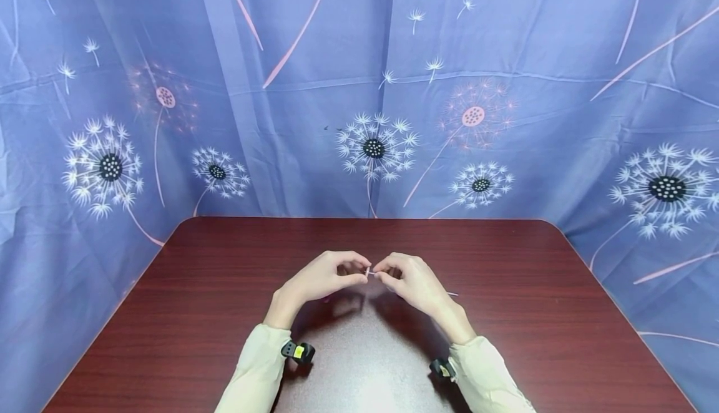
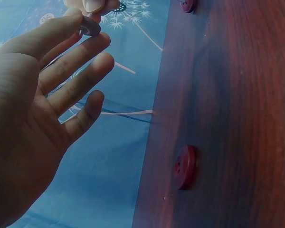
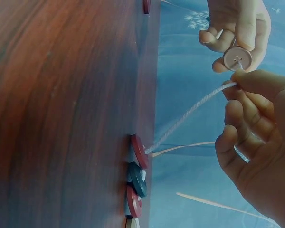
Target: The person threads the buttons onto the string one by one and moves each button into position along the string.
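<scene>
Thumb and fingers of my left hand (image 1: 322, 277) pinch a pale round button (image 3: 237, 58) by its edge, its face with small holes turned toward my right hand. Close against that face, my right hand (image 1: 412, 282) pinches a whitish cord (image 3: 187, 114); a bit of it shows at one of the holes. From the right fingertips the cord slants down to a red button (image 3: 139, 151) at the table. Behind that one stand a dark blue-green button (image 3: 137, 179), another red one (image 3: 134, 201) and a pale one (image 3: 131, 222) in a row.
Under the hands is a dark red-brown wooden table (image 1: 196, 338). In the left wrist view a red button (image 2: 185, 167) stands on it, with another red button (image 2: 188, 5) at the top edge. A blue dandelion-print curtain (image 1: 314, 151) hangs around the table.
</scene>
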The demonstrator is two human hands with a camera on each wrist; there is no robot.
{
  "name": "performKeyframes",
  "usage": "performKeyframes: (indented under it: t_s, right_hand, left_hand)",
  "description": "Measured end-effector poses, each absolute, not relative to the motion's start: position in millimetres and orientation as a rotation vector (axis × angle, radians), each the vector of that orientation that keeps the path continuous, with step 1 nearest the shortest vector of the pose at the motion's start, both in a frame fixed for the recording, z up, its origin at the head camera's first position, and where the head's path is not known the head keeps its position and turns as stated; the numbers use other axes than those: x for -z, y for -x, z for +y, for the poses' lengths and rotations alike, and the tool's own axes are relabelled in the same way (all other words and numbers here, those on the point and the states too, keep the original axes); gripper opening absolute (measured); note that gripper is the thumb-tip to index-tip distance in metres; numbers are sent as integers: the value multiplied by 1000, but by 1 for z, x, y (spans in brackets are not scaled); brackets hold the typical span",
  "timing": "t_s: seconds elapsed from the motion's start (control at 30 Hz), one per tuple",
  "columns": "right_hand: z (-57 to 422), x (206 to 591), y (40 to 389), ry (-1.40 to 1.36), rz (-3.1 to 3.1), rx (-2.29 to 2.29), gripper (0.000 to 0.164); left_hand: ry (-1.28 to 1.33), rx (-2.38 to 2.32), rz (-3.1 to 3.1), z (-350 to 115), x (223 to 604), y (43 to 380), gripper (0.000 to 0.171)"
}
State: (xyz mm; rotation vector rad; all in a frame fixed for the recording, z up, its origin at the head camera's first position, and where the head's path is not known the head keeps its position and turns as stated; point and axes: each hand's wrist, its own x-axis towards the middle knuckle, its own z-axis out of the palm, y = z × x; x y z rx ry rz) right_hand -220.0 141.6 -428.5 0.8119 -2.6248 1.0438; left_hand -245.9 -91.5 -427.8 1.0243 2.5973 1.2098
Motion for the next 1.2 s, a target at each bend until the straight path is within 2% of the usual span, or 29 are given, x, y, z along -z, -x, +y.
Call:
performKeyframes:
  t_s: [1.2]
  right_hand:
    - [139, 429, 220, -801, -2659, -1046, 5]
  left_hand:
    - [-1028, -1246, 2582, -88, 429, 245, 21]
